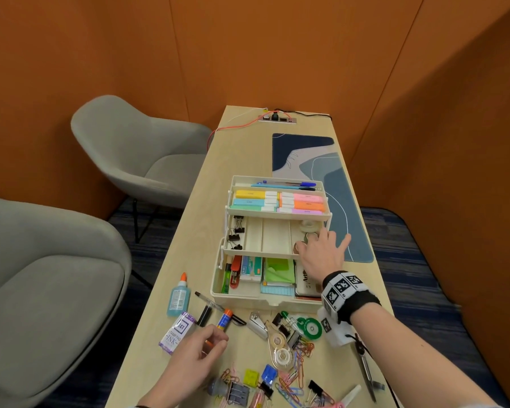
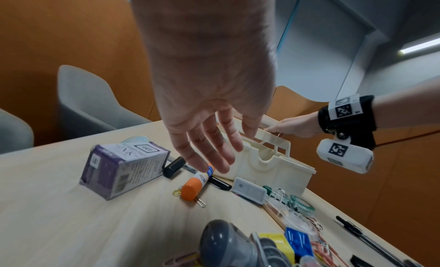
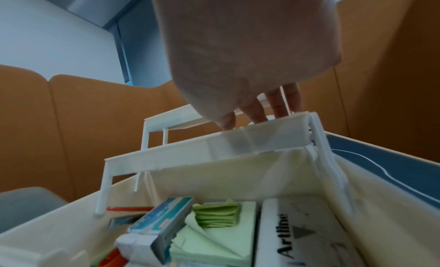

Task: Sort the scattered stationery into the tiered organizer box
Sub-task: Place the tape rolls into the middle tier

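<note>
A cream plastic organizer box (image 1: 249,298) with three stepped tiers is set on a pale wood-grain table (image 1: 171,375). In the top tier, pastel highlighters (image 1: 278,201) of blocky shape are laid in two rows of three, with pens behind them. Four black binder clips (image 1: 236,234) are counted in the leftmost slot of the middle tier, and a clear tape roll (image 1: 309,225) is seen at its far right. The right hand (image 1: 321,254) is spread over the right end of that tier, fingers straight and apart; whether anything lies beneath them cannot be told. In the bottom tier, green paper (image 3: 214,233) is folded beside a white case printed "Artline" (image 3: 297,231). The left hand (image 2: 209,139) is held over the table near an orange-capped glue stick (image 2: 195,182), fingers relaxed and gripping nothing. A purple carton marked "STAMP PAD INK" (image 1: 175,332) and a blue glue bottle (image 1: 178,297) are found alongside. Coloured paper clips (image 1: 292,381) are strewn at the near edge.
</note>
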The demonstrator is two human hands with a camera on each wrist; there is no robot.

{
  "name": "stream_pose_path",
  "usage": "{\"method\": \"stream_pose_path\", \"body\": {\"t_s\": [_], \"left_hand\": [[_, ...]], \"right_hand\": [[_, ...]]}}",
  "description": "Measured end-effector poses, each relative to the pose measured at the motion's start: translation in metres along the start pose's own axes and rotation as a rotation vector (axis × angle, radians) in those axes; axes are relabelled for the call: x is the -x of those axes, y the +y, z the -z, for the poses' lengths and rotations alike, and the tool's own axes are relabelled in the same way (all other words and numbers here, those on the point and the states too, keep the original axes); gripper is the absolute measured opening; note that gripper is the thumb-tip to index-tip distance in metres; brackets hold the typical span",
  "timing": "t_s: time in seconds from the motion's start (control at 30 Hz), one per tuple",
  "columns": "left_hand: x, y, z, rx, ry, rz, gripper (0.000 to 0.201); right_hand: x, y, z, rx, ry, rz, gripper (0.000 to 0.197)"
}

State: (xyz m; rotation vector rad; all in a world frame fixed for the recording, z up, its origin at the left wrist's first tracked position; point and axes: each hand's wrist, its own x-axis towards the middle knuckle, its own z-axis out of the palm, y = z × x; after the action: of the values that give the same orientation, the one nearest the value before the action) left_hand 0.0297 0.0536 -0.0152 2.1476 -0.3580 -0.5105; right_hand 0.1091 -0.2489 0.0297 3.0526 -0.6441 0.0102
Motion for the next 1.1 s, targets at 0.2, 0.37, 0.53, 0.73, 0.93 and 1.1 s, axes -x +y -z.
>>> {"method": "stream_pose_path", "body": {"t_s": [0.2,0.37,0.53,0.73,0.93,1.1], "left_hand": [[-0.004,0.001,0.000,-0.004,-0.005,-0.017,0.007],[-0.006,0.002,-0.002,-0.029,-0.005,-0.025,0.007],[-0.006,0.000,-0.002,-0.032,-0.005,-0.033,0.008],[-0.007,-0.004,-0.002,-0.034,-0.004,-0.036,0.008],[-0.007,-0.009,-0.004,-0.025,0.011,-0.037,0.008],[-0.007,-0.011,-0.008,-0.025,0.013,-0.033,0.008]], "right_hand": [[0.003,0.002,-0.007,-0.118,-0.043,0.029,0.040],[0.002,0.004,-0.003,-0.143,-0.109,0.081,0.043],[-0.002,0.001,0.005,-0.129,-0.018,0.082,0.038],[-0.014,-0.006,0.001,-0.293,-0.022,0.147,0.027],[-0.026,0.003,0.003,-0.510,-0.136,0.040,0.031],[-0.025,0.012,0.004,-0.437,-0.190,0.040,0.033]]}}
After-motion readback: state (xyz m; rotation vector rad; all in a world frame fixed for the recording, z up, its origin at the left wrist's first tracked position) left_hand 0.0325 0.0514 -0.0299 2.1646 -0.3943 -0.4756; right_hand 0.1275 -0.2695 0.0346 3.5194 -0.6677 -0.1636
